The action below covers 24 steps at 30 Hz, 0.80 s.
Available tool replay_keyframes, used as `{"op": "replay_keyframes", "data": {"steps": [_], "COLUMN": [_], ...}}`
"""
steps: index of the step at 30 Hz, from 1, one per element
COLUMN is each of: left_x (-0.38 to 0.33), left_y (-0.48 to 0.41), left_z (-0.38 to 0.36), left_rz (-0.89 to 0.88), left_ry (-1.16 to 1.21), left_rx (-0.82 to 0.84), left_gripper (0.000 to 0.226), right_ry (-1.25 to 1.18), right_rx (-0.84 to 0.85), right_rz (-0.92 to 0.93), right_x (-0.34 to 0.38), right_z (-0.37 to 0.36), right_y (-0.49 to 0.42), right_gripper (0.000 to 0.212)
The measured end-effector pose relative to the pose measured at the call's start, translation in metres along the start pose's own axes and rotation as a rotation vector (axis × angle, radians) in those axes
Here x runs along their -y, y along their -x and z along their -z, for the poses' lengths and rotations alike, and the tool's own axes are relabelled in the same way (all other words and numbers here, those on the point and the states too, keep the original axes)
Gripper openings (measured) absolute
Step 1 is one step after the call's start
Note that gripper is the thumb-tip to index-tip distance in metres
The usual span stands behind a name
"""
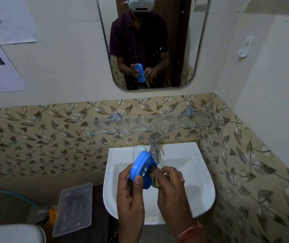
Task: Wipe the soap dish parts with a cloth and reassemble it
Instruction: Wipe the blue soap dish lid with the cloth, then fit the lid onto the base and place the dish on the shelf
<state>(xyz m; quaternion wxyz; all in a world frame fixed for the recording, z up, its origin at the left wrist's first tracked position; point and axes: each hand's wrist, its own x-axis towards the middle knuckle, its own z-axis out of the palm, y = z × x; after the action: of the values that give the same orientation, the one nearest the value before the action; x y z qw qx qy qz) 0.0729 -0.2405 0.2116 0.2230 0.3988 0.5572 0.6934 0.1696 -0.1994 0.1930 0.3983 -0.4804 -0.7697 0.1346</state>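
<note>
1. Blue soap dish part [141,165], count one: held on edge in the air above the basin of the sink [201,181], just in front of the tap [154,148]; its slotted face is turned towards the wearer
2. Left hand [131,195], count one: grips the blue part from the left, thumb laid across its near face, fingers curled behind it
3. Right hand [171,183], count one: fingers closed round the cloth [155,179], pressing it against the right side of the blue part
4. Cloth, count one: brownish and bunched; mostly hidden between the right hand and the blue part
5. Pale part [139,149], count one: a whitish rounded piece on the back rim of the sink, just left of the tap; judged to be the other half of the dish, though partly hidden by the blue part
6. Progress, judged: wiping of the blue part is in hand; whether the pale part has been wiped cannot be told; the two lie apart, so reassembly is not yet done
7. Fixtures, one each: sink, tap, glass shelf [157,127] on the wall above the sink, mirror [192,50] above the shelf
8. Clear plastic container [73,209], count one: sits left of the sink, below its rim; no part in the task apparent
</note>
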Motion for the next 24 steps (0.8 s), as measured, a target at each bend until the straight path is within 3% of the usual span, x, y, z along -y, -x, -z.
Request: {"op": "replay_keyframes", "data": {"steps": [4,7,9,12,15,17,20,23,24], "left_x": [0.009,0.027,0.035,0.044,0.054,0.063,0.071,0.072,0.075], "left_y": [-0.007,-0.007,-0.008,-0.016,-0.022,-0.023,-0.032,-0.044,-0.044], "left_z": [-0.001,0.002,0.006,0.01,0.009,0.006,0.002,-0.007,-0.008], "left_rz": [0.031,0.051,0.079,0.091,0.091,0.115,0.132,0.099,0.106], "left_ry": [0.001,-0.003,0.016,0.071,0.092,0.097,0.102,0.105,0.099], "left_rx": [-0.048,-0.102,-0.166,-0.254,-0.265,-0.257,-0.281,-0.22,-0.202], "left_gripper": [0.039,0.029,0.022,0.044,0.021,0.018,0.019,0.055,0.048], "right_ry": [-0.103,-0.32,-0.414,-0.46,-0.517,-0.757,-1.005,-1.141,-1.18], "right_rx": [0.141,0.263,0.216,0.112,0.02,-0.071,-0.155,-0.191,-0.204], "right_rz": [0.006,-0.06,-0.193,-0.566,-0.843,-1.003,-1.11,-1.144,-1.169], "right_x": [-0.011,-0.023,-0.039,-0.081,-0.137,-0.169,-0.213,-0.238,-0.244], "right_z": [-0.012,-0.001,0.005,0.003,-0.005,-0.013,-0.035,-0.057,-0.064], "right_y": [0.019,0.024,0.022,0.012,-0.006,-0.024,-0.061,-0.113,-0.129], "right_gripper": [0.04,0.049,0.057,0.048,0.026,0.019,0.022,0.022,0.021]}}
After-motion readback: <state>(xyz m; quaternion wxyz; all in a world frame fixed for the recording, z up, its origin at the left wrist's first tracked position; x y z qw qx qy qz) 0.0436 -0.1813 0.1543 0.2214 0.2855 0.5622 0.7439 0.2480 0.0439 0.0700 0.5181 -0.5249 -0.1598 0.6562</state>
